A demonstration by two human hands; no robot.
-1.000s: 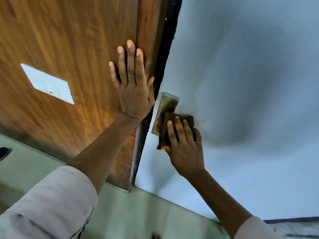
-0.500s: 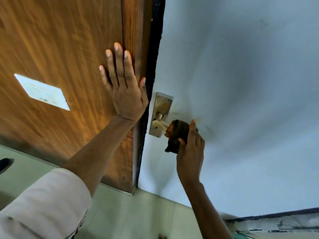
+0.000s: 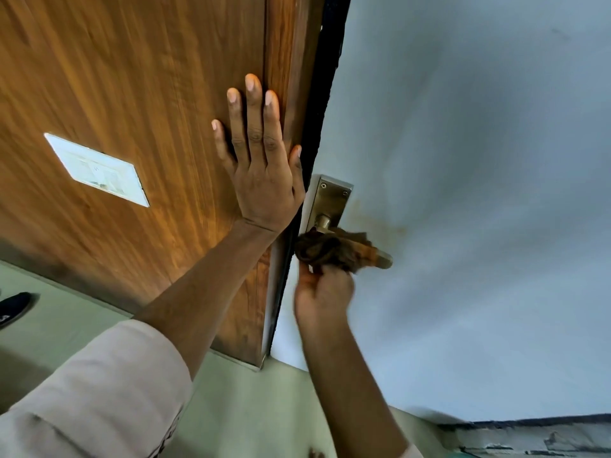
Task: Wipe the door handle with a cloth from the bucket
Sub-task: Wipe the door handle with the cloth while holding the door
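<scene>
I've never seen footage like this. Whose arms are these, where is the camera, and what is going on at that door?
There is no machine here: these are a person's own two arms, filmed by a wide-angle camera worn on the head, looking forward and down. That is why the walls look bent and tilted.

The left hand lies flat, fingers spread, on a wooden panel that carries a white plate. It holds nothing.

The right hand holds a dark cloth bunched around the metal door handle; only the handle's tip sticks out past the cloth. The hand is blurred, so it is probably rubbing. Above it sits the handle's metal backplate, screwed to a pale door with brownish stains nearby.

No bucket is in view.
</scene>
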